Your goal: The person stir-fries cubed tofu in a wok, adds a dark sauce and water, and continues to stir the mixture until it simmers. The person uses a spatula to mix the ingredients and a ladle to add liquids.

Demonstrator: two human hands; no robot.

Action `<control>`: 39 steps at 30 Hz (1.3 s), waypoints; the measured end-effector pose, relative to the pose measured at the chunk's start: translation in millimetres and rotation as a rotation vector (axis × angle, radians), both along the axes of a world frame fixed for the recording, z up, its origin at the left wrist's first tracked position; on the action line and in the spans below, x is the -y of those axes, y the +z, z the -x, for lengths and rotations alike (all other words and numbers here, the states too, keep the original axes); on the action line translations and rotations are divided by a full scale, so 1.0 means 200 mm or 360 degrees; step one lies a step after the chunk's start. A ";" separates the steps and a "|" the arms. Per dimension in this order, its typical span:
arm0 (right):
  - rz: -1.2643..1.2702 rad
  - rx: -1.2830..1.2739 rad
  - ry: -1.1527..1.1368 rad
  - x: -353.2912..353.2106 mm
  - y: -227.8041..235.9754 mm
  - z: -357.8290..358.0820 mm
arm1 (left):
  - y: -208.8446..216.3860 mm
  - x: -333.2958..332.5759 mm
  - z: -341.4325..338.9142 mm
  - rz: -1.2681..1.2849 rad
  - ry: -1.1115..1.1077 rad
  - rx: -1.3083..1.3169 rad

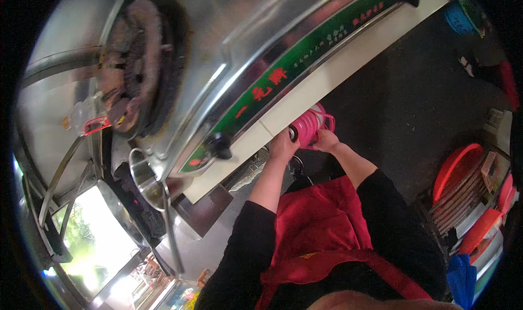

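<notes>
Both my hands are on a pink ribbed thermos flask point(308, 125) with a looped pink handle, tilted beside the pale edge of the stove counter. My left hand point(283, 145) is closed at the flask's near-left end, next to a dark round opening or cap that I cannot tell apart. Against the other side, by the lower end of the handle, my right hand point(327, 140) is closed, its fingers partly hidden behind the pink body. A red apron point(321, 220) hangs just below my hands.
The steel stove point(239, 43) fills the upper left, with a burner ring point(133, 64) and a black knob point(219, 145). A steel pot point(146, 178) sits at its corner. On the right are a red tub point(456, 171) and a blue bag point(461, 280); a blue bucket point(457, 18) stands far right.
</notes>
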State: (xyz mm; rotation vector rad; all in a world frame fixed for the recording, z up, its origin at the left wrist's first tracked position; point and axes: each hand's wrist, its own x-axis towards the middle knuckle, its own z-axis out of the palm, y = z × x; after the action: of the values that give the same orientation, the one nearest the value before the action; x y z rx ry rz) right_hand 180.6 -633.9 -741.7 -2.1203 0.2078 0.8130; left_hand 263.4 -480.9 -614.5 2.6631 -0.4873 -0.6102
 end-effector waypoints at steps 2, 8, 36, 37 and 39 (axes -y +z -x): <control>-0.0177 0.0104 -0.0181 -0.09 -0.13 -0.10 | -0.22 -0.05 -0.07 -0.0048 -0.0079 0.0126; -0.0176 0.0264 -0.0092 -0.27 -0.69 -0.28 | -0.31 0.06 -0.26 -0.0268 -0.0213 0.0166; -0.0716 0.0389 0.0862 -2.14 2.19 0.18 | 1.27 -2.38 1.81 0.1166 0.2624 -0.0491; -0.0671 0.0453 0.0775 -2.27 2.18 0.17 | 1.31 -2.48 1.78 0.1442 0.2721 -0.0356; -0.0563 0.0348 0.0738 -2.49 2.21 0.15 | 1.55 -2.57 1.61 0.2046 0.2861 -0.0078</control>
State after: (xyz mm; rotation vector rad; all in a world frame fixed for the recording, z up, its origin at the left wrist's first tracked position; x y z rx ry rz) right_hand 150.4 -136.2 -298.9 -1.9167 -0.5254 0.7984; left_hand -58.7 32.2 -305.4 0.9903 1.0987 0.2340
